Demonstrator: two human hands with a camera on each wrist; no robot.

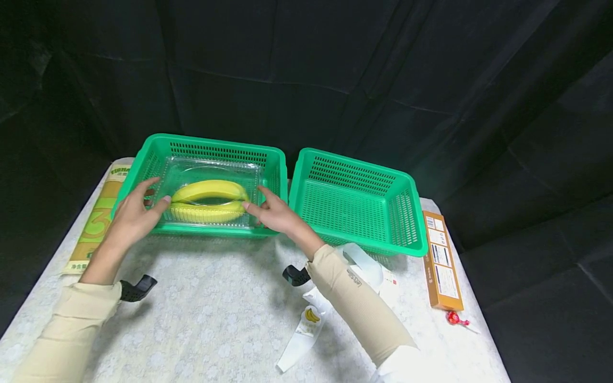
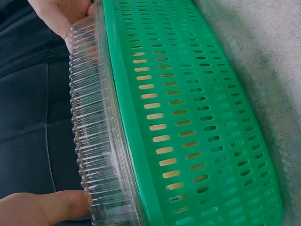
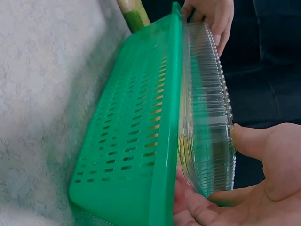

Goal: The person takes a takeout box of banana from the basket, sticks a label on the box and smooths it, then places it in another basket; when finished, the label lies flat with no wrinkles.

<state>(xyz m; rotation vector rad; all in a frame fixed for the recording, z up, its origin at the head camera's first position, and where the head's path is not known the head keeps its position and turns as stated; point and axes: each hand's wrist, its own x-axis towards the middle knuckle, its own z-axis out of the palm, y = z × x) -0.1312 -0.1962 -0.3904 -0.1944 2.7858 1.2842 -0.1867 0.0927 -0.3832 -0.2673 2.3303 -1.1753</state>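
Both hands grip a clear plastic container [image 1: 215,169] by its two ends, over the left green basket [image 1: 201,141]. Yellow bananas [image 1: 210,188] show through the clear plastic. My left hand [image 1: 133,214] is at the left end, its thumb on the near corner and its fingers spread along the side. At the right end, my right hand [image 1: 275,214] has its thumb on top and other fingers lower on the side. From the right wrist, the container's ridged wall [image 3: 214,94] stands above the basket rim [image 3: 171,94], and some right fingertips are tucked between the two.
A second green basket [image 1: 345,207] stands on the right. Near it lie an orange box [image 1: 442,260], a red lollipop [image 1: 454,318] and a white strip with a banana label [image 1: 306,324]. A green and tan packet [image 1: 96,226] lies left. A black curtain [image 1: 306,69] hangs behind.
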